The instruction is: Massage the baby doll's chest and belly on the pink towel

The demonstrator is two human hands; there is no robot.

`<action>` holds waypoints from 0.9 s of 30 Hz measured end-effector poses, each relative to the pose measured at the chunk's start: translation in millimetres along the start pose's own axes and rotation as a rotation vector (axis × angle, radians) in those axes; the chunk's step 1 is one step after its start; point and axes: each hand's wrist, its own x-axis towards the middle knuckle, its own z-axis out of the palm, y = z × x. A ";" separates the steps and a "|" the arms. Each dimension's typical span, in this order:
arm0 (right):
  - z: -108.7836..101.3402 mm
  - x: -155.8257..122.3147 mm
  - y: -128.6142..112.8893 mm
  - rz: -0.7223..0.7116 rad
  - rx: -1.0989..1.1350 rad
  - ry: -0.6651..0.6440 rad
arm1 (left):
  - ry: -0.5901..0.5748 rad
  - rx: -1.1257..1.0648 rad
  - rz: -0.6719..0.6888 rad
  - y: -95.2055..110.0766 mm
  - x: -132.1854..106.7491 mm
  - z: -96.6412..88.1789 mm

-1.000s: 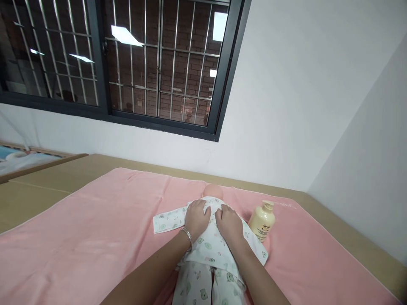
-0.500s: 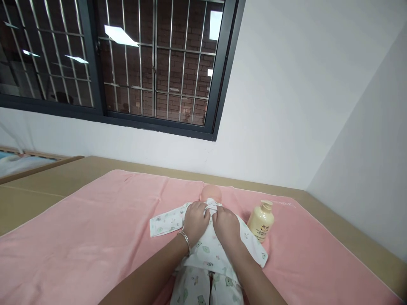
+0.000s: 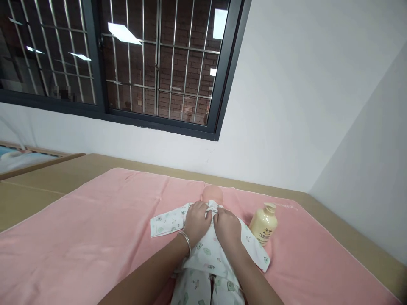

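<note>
A baby doll lies on its back; its bare head (image 3: pixel 213 194) is at the far end. It wears a white long-sleeved top (image 3: pixel 205 254) with small green prints and matching trousers (image 3: pixel 192 286). My left hand (image 3: pixel 197 220), with a silver bangle at the wrist, presses curled fingers on the top at the neckline. Beside it my right hand (image 3: pixel 227 226) pinches the other side of the same neckline. White fabric (image 3: pixel 213 206) bunches up between both hands near the doll's chin. My fingertips are partly hidden. Both sleeves spread outward.
A yellow pump bottle (image 3: pixel 264 224) stands close to the right sleeve. Under everything is a pink blanket (image 3: pixel 95 220) on a tan surface (image 3: pixel 34 190). Behind rise a white wall (image 3: pixel 286 106) and a barred window (image 3: pixel 159 63). Another bed-like frame (image 3: pixel 41 169) is at far left.
The fabric at the neckline looks a little more gathered between my hands. My hands have hardly moved; the whole view has shifted slightly.
</note>
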 end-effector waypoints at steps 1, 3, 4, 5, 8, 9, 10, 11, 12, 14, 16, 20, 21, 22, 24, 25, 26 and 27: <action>-0.3 -1.5 -0.9 0.040 0.001 0.016 | 0.020 0.035 -0.030 0.6 -1.1 0.4; 0.1 -1.7 0.5 0.090 0.043 0.034 | 0.024 0.068 -0.065 0.9 -1.5 0.6; 0.7 -0.5 2.5 0.102 0.071 0.040 | 0.007 0.064 -0.066 0.6 -0.6 0.4; 1.4 1.3 4.8 0.102 0.097 0.043 | -0.015 0.051 -0.056 0.1 0.7 0.0; 3.2 6.8 10.8 0.024 0.129 0.035 | -0.075 -0.005 -0.002 -2.4 5.2 -2.0; 3.2 7.6 11.6 -0.018 0.130 0.032 | -0.088 -0.025 0.022 -3.0 6.2 -2.8; 3.0 7.5 11.7 -0.051 0.127 0.030 | -0.095 -0.045 0.046 -3.5 6.5 -3.4; 2.5 6.4 11.1 -0.068 0.119 0.030 | -0.094 -0.063 0.063 -3.7 6.2 -3.7; 2.0 4.6 10.0 -0.066 0.106 0.036 | -0.083 -0.075 0.071 -3.6 5.2 -3.6; 0.9 0.1 7.3 -0.014 0.075 0.052 | -0.031 -0.076 0.055 -2.9 2.1 -2.3; 0.7 -3.1 5.8 0.068 0.069 0.059 | 0.034 -0.054 0.008 -2.0 -1.1 -0.1; 2.7 1.3 9.4 0.075 0.148 0.056 | 0.051 -0.034 -0.044 -3.1 -1.4 3.2; 3.3 3.8 11.1 0.030 0.169 0.050 | 0.035 -0.047 -0.036 -4.1 -0.4 3.4; 3.6 6.1 12.7 -0.019 0.187 0.041 | 0.019 -0.066 -0.019 -5.2 0.7 3.6; 3.7 8.6 14.6 -0.082 0.217 0.015 | -0.001 -0.120 0.025 -7.3 2.3 3.7; 3.4 8.4 14.6 -0.084 0.226 0.008 | 0.000 -0.146 0.043 -8.0 2.4 3.9; 3.0 7.2 14.0 -0.068 0.228 0.007 | 0.005 -0.164 0.055 -8.4 2.1 4.3; 2.6 5.4 13.0 -0.040 0.221 0.010 | 0.015 -0.170 0.058 -8.5 1.3 4.7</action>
